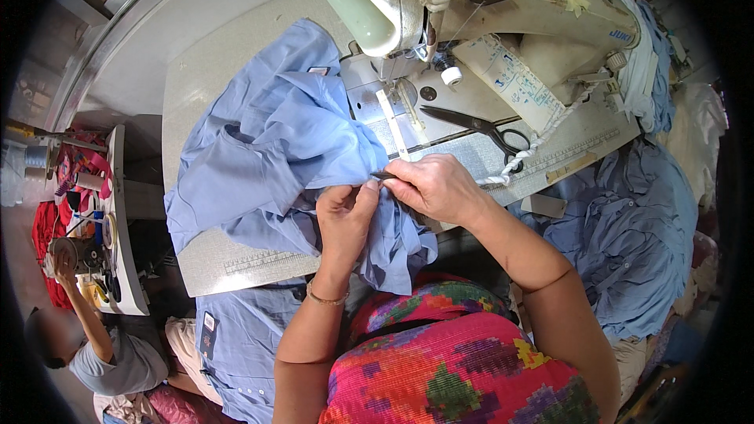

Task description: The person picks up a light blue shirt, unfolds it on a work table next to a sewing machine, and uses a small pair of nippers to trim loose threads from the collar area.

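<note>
A light blue shirt point(275, 157) lies bunched on the sewing table point(204, 63), left of the cream sewing machine point(487, 8). My left hand point(345, 216) pinches a fold of that fabric at the table's near edge. My right hand point(436, 184) touches the same fold from the right and grips a small dark tool point(385, 176), its tip pointing at the cloth. Both hands meet just in front of the machine's needle plate point(400, 110).
Black scissors point(475, 127) lie on the machine bed beside a white cord. More blue garments are piled at the right point(628, 228) and below the table point(236, 345). A side shelf with thread spools point(94, 212) stands left, where another person point(102, 345) sits.
</note>
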Tool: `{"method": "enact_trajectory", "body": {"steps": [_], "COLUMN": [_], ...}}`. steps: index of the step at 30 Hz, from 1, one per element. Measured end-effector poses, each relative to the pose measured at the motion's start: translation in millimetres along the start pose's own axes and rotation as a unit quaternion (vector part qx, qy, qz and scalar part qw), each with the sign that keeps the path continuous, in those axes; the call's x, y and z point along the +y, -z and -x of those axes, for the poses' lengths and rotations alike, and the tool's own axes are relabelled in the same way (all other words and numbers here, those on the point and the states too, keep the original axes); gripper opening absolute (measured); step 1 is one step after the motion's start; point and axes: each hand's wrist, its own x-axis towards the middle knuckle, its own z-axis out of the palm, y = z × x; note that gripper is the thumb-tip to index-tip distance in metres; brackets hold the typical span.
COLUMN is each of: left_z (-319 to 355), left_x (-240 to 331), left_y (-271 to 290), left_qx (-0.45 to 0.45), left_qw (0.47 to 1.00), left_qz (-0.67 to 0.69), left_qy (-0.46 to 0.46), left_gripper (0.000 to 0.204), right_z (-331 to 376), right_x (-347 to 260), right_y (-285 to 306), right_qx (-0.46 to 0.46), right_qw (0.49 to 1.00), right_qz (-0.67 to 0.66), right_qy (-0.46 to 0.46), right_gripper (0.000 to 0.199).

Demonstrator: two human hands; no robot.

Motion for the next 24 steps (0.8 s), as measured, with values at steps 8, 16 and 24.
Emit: {"method": "enact_trajectory", "body": {"steps": [8, 16, 24], "left_z": [-1.0, -1.0, -0.5], "left_x": [3.3, -2.5, -3.1], "left_y": [-3.0, -3.6, 1.5], "left_qx": [0.002, 0.014, -0.005], "left_qw": [0.999, 0.999, 1.0], "left_qz": [0.042, -0.026, -0.007], "left_qy": [0.018, -0.046, -0.003], "left_gripper": [0.011, 0.01, 0.01], "right_z": [4.1, -14.0, -7.8], "right_x": [-5.9, -24.5, -17.1], "right_y": [4.7, 3.3, -1.5], "right_qx": [0.043, 0.062, 0.066], "right_qw": [0.963, 0.929, 0.916], "right_qz": [-0.23, -0.308, -0.348], "right_qy": [-0.132, -0.196, -0.189], "right_gripper": [0.023, 0.026, 0.023]}}
